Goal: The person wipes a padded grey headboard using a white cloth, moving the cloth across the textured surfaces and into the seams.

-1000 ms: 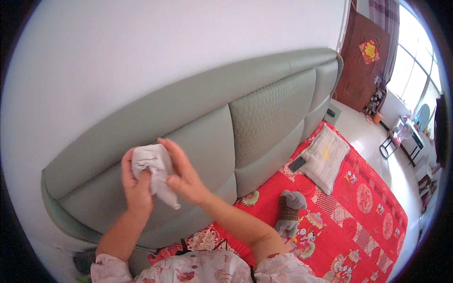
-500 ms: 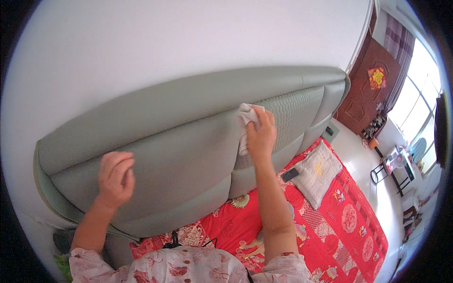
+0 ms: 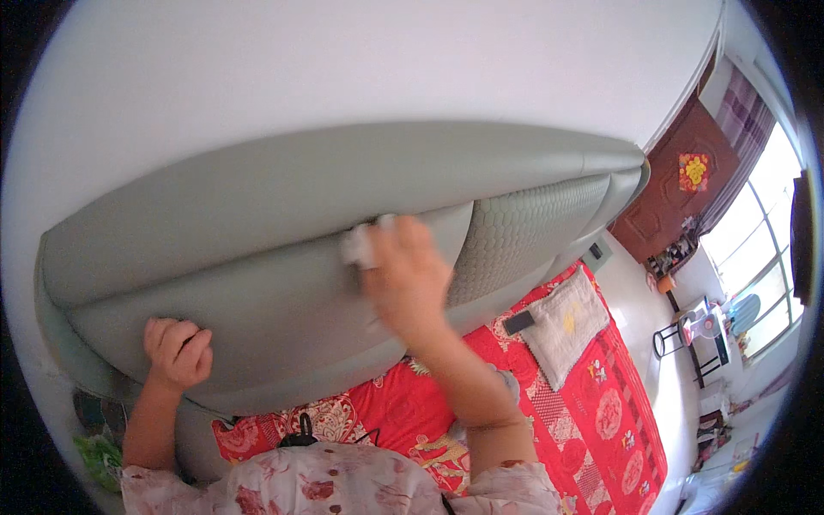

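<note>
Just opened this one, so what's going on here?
A person's right hand holds a white cloth at the grey-green headboard, near the seam below its padded top; hand and cloth are blurred. The left hand is loosely curled in front of the headboard's left part, with nothing visible in it. To the right, a pale pillow lies on the red bedding.

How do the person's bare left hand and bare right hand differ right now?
The bare left hand is loosely curled with nothing visible in it, while the bare right hand grips a crumpled white cloth. The left hand is before the lower left part of the grey-green padded headboard; the right hand is farther right and higher in the picture. The left hand looks fairly sharp, the right hand blurred. Both are ungloved.
</note>
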`<action>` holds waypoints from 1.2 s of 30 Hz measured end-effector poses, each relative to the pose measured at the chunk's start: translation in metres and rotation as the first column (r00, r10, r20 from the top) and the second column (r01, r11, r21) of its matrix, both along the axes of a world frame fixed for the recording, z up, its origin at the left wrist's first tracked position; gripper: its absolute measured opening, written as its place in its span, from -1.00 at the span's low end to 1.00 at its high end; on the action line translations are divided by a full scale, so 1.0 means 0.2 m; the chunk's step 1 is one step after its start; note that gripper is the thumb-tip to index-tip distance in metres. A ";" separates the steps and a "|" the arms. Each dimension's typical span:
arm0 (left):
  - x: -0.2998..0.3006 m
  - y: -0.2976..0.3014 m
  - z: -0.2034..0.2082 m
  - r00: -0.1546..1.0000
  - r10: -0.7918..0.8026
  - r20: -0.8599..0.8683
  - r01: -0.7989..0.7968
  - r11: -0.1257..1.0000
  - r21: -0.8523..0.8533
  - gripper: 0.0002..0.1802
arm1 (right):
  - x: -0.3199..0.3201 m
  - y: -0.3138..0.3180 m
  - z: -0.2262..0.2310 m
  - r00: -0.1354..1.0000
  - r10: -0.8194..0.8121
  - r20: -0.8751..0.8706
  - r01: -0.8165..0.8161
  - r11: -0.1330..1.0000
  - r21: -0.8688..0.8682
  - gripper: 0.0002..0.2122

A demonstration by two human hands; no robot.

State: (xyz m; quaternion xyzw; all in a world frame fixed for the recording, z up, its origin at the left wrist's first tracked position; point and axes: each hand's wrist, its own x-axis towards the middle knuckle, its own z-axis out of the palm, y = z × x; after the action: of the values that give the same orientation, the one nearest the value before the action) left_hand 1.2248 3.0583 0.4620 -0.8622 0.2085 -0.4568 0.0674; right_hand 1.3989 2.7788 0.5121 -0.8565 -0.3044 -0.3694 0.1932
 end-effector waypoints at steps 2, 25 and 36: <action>0.00 0.02 -0.01 1.000 -0.001 0.018 0.000 1.000 0.013 -0.80 | -0.10 0.18 0.03 0.999 0.000 -0.047 -0.005 0.994 -0.110 -0.82; 0.03 0.06 0.22 0.992 0.125 0.015 -0.125 0.991 -0.050 -0.78 | 1.05 -0.54 0.43 0.939 -0.327 -0.106 0.342 0.918 0.199 -0.59; 0.02 0.07 0.18 0.990 0.139 -0.007 -0.139 0.987 -0.082 -0.82 | 0.73 -0.08 0.54 0.932 -0.319 -0.172 0.291 0.942 -0.168 -0.57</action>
State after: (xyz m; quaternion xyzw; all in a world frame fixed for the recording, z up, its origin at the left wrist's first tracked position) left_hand 1.2297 3.0719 0.4983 -0.8770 0.1290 -0.4585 0.0633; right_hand 1.5451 2.7636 0.6196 -0.9371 -0.1722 -0.2860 0.1020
